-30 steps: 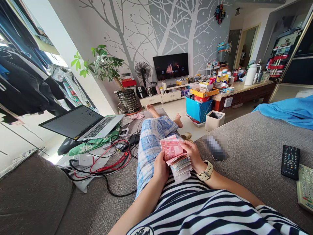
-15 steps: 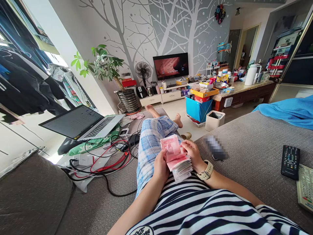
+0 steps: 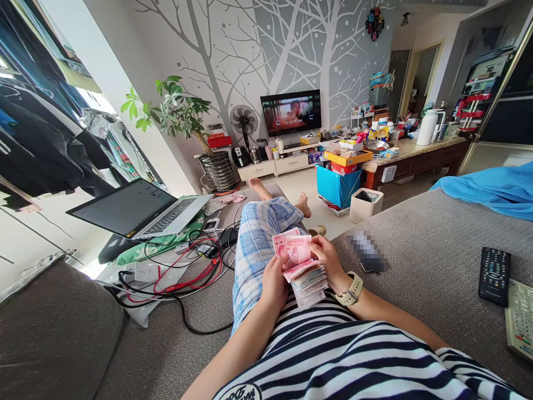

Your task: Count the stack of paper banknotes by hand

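Note:
I sit on a grey sofa (image 3: 428, 244) with my legs in blue plaid trousers (image 3: 258, 233) stretched out. Over my lap my left hand (image 3: 272, 280) grips a thick stack of banknotes (image 3: 308, 283) from below, thumb on top. My right hand (image 3: 328, 258), with a beige watch (image 3: 352, 291) on the wrist, pinches the top pink note (image 3: 293, 249) and lifts it off the stack. Both hands are closed on the money.
An open laptop (image 3: 141, 208) rests on a green cushion to my left, beside tangled red and black cables (image 3: 183, 272). Two remote controls (image 3: 494, 275) lie on the sofa at right. Ahead are a television (image 3: 290, 112), a fan, a potted plant (image 3: 183, 116) and a cluttered counter (image 3: 408, 147).
My right hand has peeled the top pink note up and away from the stack. The picture on the television has changed.

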Demonstrator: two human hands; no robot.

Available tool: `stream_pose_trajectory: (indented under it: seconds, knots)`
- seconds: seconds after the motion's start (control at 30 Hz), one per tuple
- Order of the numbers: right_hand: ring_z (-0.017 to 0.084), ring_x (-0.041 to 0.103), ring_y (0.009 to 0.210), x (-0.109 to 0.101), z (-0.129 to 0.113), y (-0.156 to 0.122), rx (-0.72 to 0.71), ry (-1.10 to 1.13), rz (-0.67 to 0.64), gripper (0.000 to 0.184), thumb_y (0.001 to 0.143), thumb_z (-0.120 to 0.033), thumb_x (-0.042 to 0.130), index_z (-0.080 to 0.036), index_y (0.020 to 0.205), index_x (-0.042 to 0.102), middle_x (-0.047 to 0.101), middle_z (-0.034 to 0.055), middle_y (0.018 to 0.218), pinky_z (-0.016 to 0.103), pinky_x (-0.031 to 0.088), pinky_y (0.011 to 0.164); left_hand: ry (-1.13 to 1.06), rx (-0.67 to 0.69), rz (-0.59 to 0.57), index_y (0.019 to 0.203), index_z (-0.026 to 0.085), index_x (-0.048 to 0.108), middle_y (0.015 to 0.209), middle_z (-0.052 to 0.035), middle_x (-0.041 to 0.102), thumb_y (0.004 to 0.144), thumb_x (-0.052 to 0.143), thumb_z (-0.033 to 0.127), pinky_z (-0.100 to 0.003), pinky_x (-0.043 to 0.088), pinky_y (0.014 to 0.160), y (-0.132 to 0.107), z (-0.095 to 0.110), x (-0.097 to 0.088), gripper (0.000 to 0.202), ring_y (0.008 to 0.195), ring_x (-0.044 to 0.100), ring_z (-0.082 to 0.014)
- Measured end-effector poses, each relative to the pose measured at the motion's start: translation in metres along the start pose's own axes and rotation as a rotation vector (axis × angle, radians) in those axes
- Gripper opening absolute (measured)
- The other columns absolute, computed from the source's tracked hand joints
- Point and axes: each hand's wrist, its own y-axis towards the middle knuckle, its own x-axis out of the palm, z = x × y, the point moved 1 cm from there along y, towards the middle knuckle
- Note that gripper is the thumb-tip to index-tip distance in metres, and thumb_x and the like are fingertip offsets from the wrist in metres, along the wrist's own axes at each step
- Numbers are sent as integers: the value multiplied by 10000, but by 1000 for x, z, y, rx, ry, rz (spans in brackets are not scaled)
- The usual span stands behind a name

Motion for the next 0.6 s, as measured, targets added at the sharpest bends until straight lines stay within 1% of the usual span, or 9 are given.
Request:
stream_pose_trajectory:
  seconds: [0.13, 0.3, 0.43, 0.6]
  knots:
    - [102, 352, 514, 0, 0, -1, -10, 0, -27, 306, 760, -432, 656, -200, 639, 497, 411, -55, 548, 253, 291, 507, 6, -13, -17, 609, 196, 547, 508, 51, 480, 606, 729, 257, -237, 344, 517, 0, 0, -1, 192, 474, 407, -92]
    - [112, 362, 548, -1, 0, -2, -59, -54, -22, 315, 773, -409, 650, -195, 596, 502, 426, -40, 566, 258, 306, 528, -4, -36, -16, 634, 194, 575, 513, 51, 486, 604, 738, 248, -248, 357, 547, -3, 2, 2, 174, 472, 416, -92]
    - [113, 364, 544, -1, 0, -2, -66, -62, -19, 327, 772, -417, 652, -196, 587, 496, 432, -38, 561, 260, 304, 529, -7, -5, 11, 636, 190, 589, 528, 44, 507, 612, 731, 259, -251, 376, 559, -1, 0, 1, 160, 491, 441, -99]
    - [112, 355, 545, -1, 0, -3, -102, -61, -24, 336, 798, -393, 639, -197, 579, 476, 422, -38, 565, 260, 293, 530, -56, 20, 47, 633, 175, 605, 580, 22, 576, 652, 688, 294, -253, 413, 583, 5, -5, -4, 146, 533, 487, -108]
